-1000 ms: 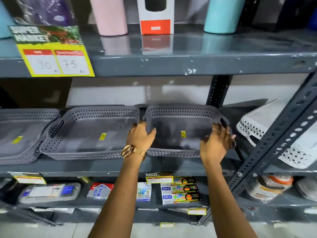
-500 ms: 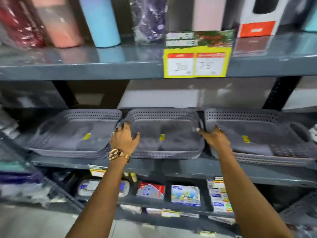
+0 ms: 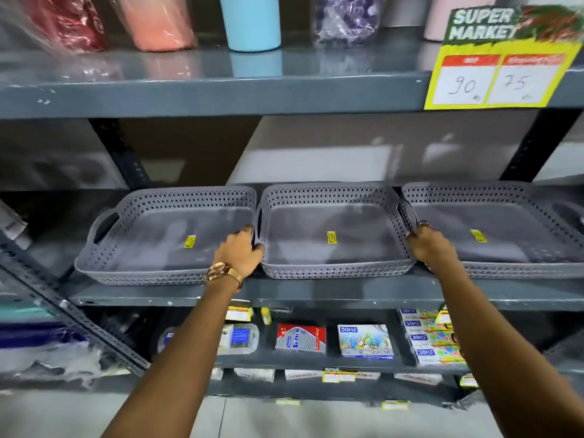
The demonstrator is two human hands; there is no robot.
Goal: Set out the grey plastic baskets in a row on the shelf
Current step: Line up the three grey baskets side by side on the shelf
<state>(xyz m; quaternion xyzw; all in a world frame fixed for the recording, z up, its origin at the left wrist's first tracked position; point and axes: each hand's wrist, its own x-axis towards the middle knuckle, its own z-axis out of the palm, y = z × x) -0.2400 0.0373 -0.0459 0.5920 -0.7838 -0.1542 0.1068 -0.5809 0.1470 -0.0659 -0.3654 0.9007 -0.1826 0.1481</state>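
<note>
Reaching up from below, both forearms run to the middle shelf (image 3: 316, 292), and the hands have shifted across since a moment ago: a second back they framed the basket at the right end of the row, now they flank the middle basket (image 3: 335, 235). Left hand (image 3: 241, 256), gold watch (image 3: 221, 273) at the wrist, is curled closed over that basket's left handle rim; right hand (image 3: 431, 246) is closed on its right edge, fingers tucked into the narrow gap beside the right basket (image 3: 505, 235). That reads as the end basket being placed and the person now squaring up the centre one, so the row looks close to finished. Left basket (image 3: 164, 238) sits just beside the middle one, rims nearly touching, all three flat on the shelf near its front lip. Each basket is empty apart from a small yellow sticker on its floor. Below, the lower shelf carries boxed stationery packs (image 3: 365, 341). Further up and back, the top shelf holds a blue tumbler (image 3: 251, 22) and wrapped bottles, with a yellow price sign (image 3: 496, 77) clipped at its right
</note>
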